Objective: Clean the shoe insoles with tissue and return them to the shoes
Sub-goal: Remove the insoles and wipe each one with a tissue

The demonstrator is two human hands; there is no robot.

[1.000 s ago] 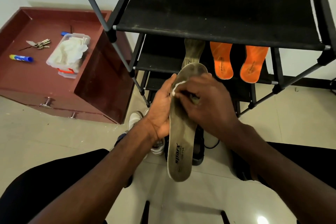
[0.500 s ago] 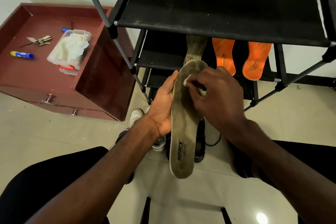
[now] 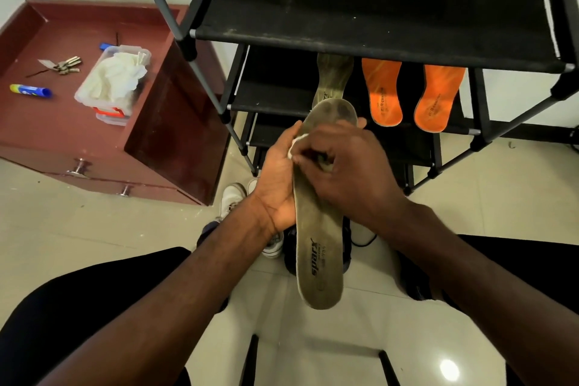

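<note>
A worn grey-green insole (image 3: pixel 318 244) marked "sparx" stands lengthwise in front of me, toe end up. My left hand (image 3: pixel 280 182) holds it from the left edge and underneath. My right hand (image 3: pixel 343 166) lies across its upper half and pinches a small white tissue (image 3: pixel 296 142) against the surface; only a corner of the tissue shows. A second grey insole (image 3: pixel 332 78) and two orange insoles (image 3: pixel 383 92) (image 3: pixel 437 97) lean on the middle shelf of the black shoe rack (image 3: pixel 360 0). Shoes sit on the floor below: a white one (image 3: pixel 232 197) and a dark one (image 3: pixel 289 255), mostly hidden.
A maroon cabinet (image 3: pixel 78 135) stands at the left, bearing a clear box of tissues (image 3: pixel 114 81), keys (image 3: pixel 64 64) and a blue and yellow tube (image 3: pixel 29 91). My dark-trousered knees frame the tiled floor, and a black frame (image 3: pixel 253 360) shows at the bottom.
My right hand with the tissue slid a little up the insole toward the toe and has come back down toward the left edge. The left hand keeps its hold.
</note>
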